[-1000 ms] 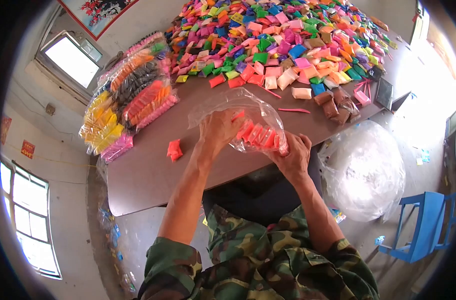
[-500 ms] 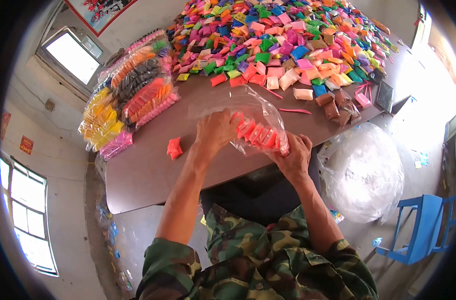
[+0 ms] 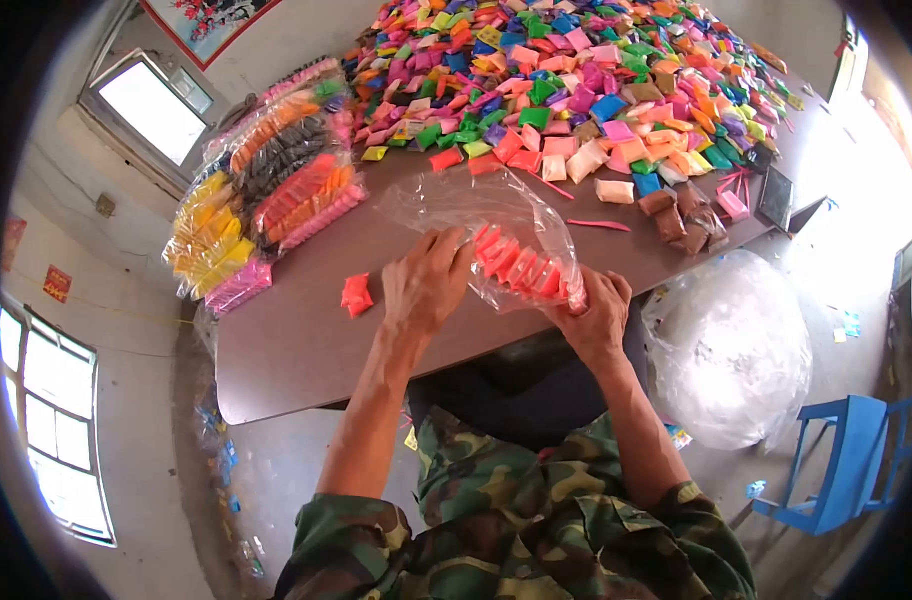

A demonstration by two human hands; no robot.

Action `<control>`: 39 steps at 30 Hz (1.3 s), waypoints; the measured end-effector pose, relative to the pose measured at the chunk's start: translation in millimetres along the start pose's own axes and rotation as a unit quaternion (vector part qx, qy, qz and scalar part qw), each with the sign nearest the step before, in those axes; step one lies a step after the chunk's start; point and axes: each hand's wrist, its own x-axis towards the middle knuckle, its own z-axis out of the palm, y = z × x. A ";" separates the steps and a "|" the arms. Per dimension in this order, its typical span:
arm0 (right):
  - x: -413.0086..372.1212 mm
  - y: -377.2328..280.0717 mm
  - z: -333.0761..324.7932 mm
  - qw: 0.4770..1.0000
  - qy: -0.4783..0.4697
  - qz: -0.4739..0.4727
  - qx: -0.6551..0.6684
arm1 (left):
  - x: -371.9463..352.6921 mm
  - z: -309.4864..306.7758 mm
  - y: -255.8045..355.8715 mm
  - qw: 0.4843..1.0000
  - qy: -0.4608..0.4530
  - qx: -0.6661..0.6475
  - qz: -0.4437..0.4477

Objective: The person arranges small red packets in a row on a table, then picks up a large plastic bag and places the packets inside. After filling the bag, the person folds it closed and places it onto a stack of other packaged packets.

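A clear plastic bag (image 3: 548, 215) with a row of coral-red packets (image 3: 521, 268) inside lies across the near part of the table. My right hand (image 3: 598, 312) is closed around the bag's right end. At the left of the row, my left hand (image 3: 426, 282) has its fingers curled against the bag's plastic; its fingertips are partly hidden. A single loose coral-red packet (image 3: 356, 295) rests on the table to the left of my left hand.
A big heap of colourful packets (image 3: 566, 90) covers the table's far side. Filled bags (image 3: 266, 190) are stacked at left. A pink stick (image 3: 598, 225) and brown packets (image 3: 681, 215) lie at right. Beside the table are a large plastic bundle (image 3: 731, 345) and a blue chair (image 3: 844, 465).
My left hand has shifted slightly down from the packets, its fingers bending more. My right hand keeps its hold on the bag's end. The whole view has moved slightly.
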 end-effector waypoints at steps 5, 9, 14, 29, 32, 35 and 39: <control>1.2 -5.2 -2.3 1.000 0.008 0.007 -0.001 | -41.7 -20.9 -67.0 0.992 0.050 0.086 -0.075; 1.2 -2.8 0.3 1.000 0.010 -0.003 -0.002 | -62.1 -24.1 -174.7 0.973 0.038 0.086 -0.209; 0.7 -1.2 1.4 1.000 -0.005 0.007 -0.015 | -67.0 -14.7 -219.3 0.939 -0.067 -0.019 -0.338; -0.1 1.8 3.6 1.000 -0.008 -0.005 -0.029 | -87.3 -29.9 -190.4 0.868 -0.050 -0.260 -0.420; 0.0 1.5 2.1 1.000 -0.007 -0.004 -0.022 | -86.0 -23.1 -178.9 0.871 -0.088 -0.220 -0.430; 0.3 -0.1 1.2 1.000 -0.003 -0.008 -0.021 | -86.4 -21.5 -180.8 0.877 -0.103 -0.205 -0.422; 1.2 -1.6 0.2 1.000 -0.007 -0.007 -0.023 | -75.4 -33.3 -178.7 0.876 -0.171 -0.159 -0.422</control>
